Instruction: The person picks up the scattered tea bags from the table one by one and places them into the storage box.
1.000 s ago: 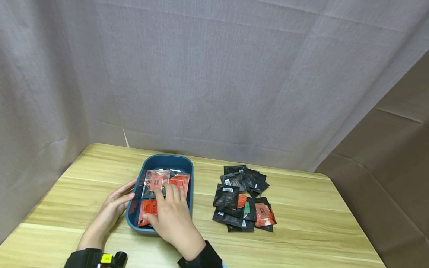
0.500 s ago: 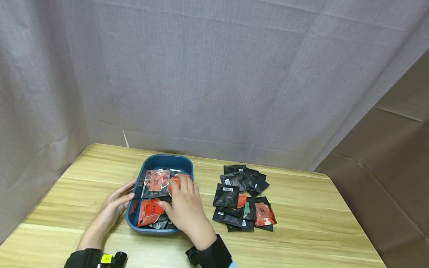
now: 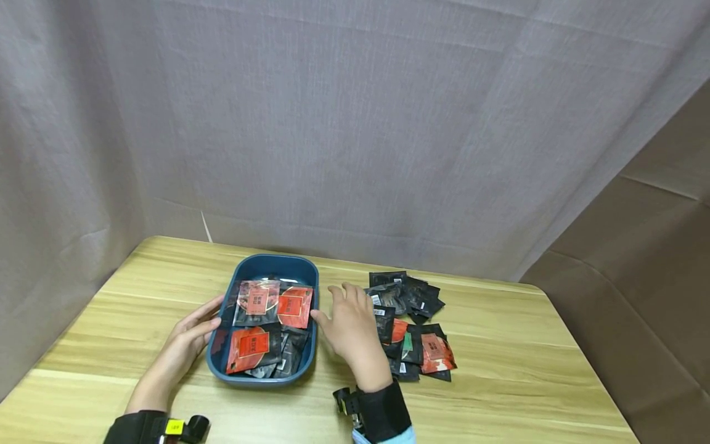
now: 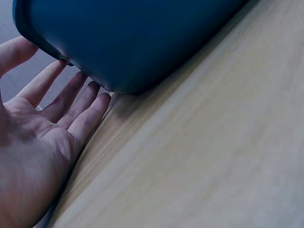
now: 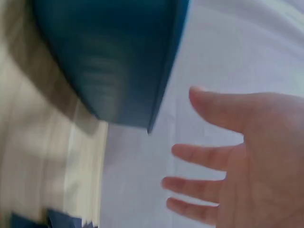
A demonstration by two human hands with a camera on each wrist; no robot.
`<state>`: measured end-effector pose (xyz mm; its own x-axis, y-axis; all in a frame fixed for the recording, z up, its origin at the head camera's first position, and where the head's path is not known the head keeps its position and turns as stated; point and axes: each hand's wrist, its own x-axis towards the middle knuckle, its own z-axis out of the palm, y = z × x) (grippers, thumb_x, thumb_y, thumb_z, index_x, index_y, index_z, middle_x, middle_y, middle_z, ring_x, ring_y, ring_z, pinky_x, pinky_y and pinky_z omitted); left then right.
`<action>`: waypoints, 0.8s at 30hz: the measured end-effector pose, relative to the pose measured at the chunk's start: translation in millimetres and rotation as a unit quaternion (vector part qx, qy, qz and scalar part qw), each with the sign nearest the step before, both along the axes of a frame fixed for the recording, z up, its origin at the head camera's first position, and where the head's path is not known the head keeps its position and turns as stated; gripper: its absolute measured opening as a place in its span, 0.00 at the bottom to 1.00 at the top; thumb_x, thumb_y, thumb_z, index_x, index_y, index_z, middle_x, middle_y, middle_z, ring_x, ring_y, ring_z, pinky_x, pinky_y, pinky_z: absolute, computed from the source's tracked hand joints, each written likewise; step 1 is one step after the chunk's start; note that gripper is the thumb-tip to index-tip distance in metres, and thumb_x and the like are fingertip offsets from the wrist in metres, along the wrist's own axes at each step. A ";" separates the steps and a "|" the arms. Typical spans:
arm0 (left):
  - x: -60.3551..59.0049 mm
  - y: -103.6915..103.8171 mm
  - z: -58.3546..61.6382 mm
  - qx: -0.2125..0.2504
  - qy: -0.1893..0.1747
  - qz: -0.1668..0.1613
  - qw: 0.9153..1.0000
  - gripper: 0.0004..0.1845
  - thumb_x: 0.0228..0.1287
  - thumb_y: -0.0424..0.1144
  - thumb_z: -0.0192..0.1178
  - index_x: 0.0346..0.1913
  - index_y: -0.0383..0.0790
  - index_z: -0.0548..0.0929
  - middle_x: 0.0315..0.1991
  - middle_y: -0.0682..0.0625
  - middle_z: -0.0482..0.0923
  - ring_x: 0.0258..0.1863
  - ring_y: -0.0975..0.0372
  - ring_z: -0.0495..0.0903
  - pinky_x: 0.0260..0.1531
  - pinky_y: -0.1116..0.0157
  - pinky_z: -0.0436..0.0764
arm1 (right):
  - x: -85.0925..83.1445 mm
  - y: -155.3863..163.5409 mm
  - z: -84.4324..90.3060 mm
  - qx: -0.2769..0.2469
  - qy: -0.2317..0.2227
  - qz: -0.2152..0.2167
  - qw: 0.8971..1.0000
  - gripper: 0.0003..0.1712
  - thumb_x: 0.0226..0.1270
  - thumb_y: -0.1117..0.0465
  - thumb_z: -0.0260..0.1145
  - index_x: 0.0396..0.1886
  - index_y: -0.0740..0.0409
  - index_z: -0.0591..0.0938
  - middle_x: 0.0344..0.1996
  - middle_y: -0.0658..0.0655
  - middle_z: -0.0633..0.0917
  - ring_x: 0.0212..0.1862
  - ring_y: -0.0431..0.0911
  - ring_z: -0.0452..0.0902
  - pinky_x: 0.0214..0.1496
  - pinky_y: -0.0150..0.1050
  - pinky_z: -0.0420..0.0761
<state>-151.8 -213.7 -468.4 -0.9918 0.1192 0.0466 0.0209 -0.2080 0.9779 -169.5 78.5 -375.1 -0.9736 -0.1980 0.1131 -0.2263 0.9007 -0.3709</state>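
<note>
packets point(image 3: 407, 333) at 3 o'clock of tray point(image 3: 252, 269): light, slick, we'd pinch edges | right hand point(image 3: 350, 324) spread, empty | left hand point(image 3: 185, 342) flat against tray wall

My blue tray point(image 3: 251, 269) sits flat on the desk, holding red and black sachets point(image 3: 265, 327); more sachets point(image 3: 413, 320) lie piled at its 3 o'clock.

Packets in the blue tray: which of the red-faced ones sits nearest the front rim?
The red and black packet at the front left corner of the blue tray. The other two red-faced packets lie side by side farther back, mid-tray.
</note>
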 end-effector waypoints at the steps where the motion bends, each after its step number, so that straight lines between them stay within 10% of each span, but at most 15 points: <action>1: 0.1 0.2 0.5 0.000 -0.001 0.000 1.000 0.31 0.74 0.34 0.51 0.75 0.27 0.57 0.61 0.56 0.70 0.57 0.69 0.75 0.53 0.71 0.77 | -0.9 3.6 0.2 0.003 -0.005 -0.007 1.000 0.33 0.70 0.46 0.65 0.67 0.62 0.74 0.67 0.67 0.69 0.70 0.61 0.59 0.72 0.58 0.56; 10: 0.3 0.9 1.9 -0.003 -0.006 0.000 1.000 0.32 0.74 0.35 0.51 0.75 0.26 0.56 0.62 0.55 0.69 0.57 0.69 0.74 0.53 0.71 0.76 | -7.9 38.0 -4.7 -0.016 -0.107 -0.007 0.994 0.37 0.68 0.48 0.67 0.71 0.61 0.70 0.70 0.69 0.65 0.73 0.65 0.54 0.73 0.62 0.53; 24: -1.3 -0.3 -0.7 0.012 0.021 -0.009 1.000 0.30 0.75 0.32 0.50 0.74 0.25 0.57 0.61 0.57 0.72 0.57 0.67 0.76 0.53 0.70 0.77 | -20.5 70.3 -23.0 0.008 -0.121 -0.050 0.991 0.43 0.56 0.55 0.78 0.69 0.61 0.72 0.71 0.69 0.64 0.73 0.67 0.52 0.71 0.67 0.51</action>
<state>-153.1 -213.9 -469.1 -0.9865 0.1357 0.0912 0.0579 -0.2314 0.9711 -190.0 148.8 -398.1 -0.9868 -0.0981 -0.1289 -0.0407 0.9206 -0.3885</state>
